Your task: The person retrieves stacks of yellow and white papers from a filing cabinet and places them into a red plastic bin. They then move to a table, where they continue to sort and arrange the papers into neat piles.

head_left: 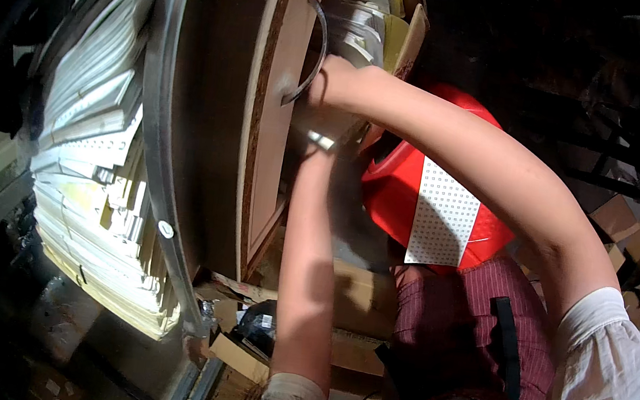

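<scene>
Hands: the left hand (331,124) and the right hand (340,82) are seen close together; the fingers are hidden and blurred, so it cannot be told whether anything is gripped.
Handle: the curved dark metal handle (324,29) is fixed on the pale wooden panel (283,59), just beside the right hand; contact cannot be told. Knuckles could perhaps be knocked there, because little room is left.
Papers: the upright white and yellow paper files (362,21) are placed just beyond the hands; edges could be bent if they are brushed by a wrist.
Sheet: the white printed paper sheet (446,215) is laid on the red plastic object (393,189), below the right forearm; it could be slid off by a knee or sleeve.
</scene>
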The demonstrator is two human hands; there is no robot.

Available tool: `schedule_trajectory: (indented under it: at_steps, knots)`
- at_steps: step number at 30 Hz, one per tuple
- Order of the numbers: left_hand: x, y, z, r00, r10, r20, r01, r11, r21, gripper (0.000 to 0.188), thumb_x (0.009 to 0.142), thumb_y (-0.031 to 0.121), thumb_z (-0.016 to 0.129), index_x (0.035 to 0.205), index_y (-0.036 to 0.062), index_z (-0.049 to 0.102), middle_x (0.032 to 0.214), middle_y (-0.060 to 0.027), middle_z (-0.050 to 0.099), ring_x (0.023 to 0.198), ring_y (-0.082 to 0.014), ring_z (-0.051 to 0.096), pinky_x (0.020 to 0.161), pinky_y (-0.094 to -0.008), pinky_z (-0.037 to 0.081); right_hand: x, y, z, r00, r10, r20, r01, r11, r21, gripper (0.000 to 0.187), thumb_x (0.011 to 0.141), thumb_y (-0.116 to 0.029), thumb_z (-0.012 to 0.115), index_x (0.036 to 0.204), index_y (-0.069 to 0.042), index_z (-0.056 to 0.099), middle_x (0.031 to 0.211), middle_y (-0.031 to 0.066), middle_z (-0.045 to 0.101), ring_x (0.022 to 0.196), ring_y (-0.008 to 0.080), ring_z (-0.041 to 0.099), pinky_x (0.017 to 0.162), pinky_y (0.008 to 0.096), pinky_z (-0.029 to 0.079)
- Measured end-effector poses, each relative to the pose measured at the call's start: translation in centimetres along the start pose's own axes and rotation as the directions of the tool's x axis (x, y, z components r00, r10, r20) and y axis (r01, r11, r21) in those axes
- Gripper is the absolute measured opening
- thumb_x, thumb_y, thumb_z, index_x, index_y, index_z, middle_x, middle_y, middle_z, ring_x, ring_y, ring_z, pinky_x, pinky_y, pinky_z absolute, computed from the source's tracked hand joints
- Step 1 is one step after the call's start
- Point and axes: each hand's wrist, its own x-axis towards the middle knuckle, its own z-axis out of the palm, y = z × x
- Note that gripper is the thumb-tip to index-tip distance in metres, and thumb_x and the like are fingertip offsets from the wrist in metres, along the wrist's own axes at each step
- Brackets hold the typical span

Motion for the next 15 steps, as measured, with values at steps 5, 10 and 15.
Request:
schedule_trajectory:
  at_steps: [5, 10, 15]
  knots:
    - [0.7, -1.3, 2.8, 0.996, -0.067, 0.060, 0.054, 0.979, 0.195, 0.048, 0.090, 0.042, 0.058, 0.122, 0.0072, 0.065, 0.129, -0.0196, 0.063, 0.118, -0.0357, 0.059, 0.100, -0.0463, 0.045, -1.4, 1.0, -0.3, 0.995, 0.088, -0.041, -0.079, 0.978, 0.192, 0.025, 0.081, -0.022, 0.062, 0.098, -0.007, 0.075, 0.100, 0.0193, 0.071, 0.091, 0.0347, 0.070, 0.080, 0.0429, 0.056]
    - [-0.4, -2.4, 2.6, 0.995, -0.095, 0.039, 0.078, 0.946, 0.314, 0.048, 0.090, 0.043, 0.059, 0.122, 0.0075, 0.065, 0.126, -0.0205, 0.064, 0.114, -0.0364, 0.061, 0.098, -0.0467, 0.047, -2.5, 3.0, -3.7, 0.957, 0.285, -0.052, -0.256, 0.915, 0.313, 0.021, 0.078, -0.020, 0.063, 0.081, -0.003, 0.076, 0.088, 0.0197, 0.072, 0.081, 0.0370, 0.072, 0.072, 0.0454, 0.057]
    - [-2.0, -0.8, -1.5, 0.995, 0.080, -0.056, -0.087, 0.988, -0.126, 0.046, 0.098, 0.034, 0.050, 0.134, 0.0046, 0.054, 0.133, -0.0199, 0.058, 0.121, -0.0346, 0.056, 0.101, -0.0425, 0.043, -10.0, -1.0, -7.4, 0.848, 0.193, -0.493, 0.086, 0.868, 0.489, 0.040, 0.087, -0.011, 0.063, 0.125, -0.002, 0.057, 0.130, 0.0221, 0.057, 0.117, 0.0387, 0.057, 0.096, 0.0421, 0.049]
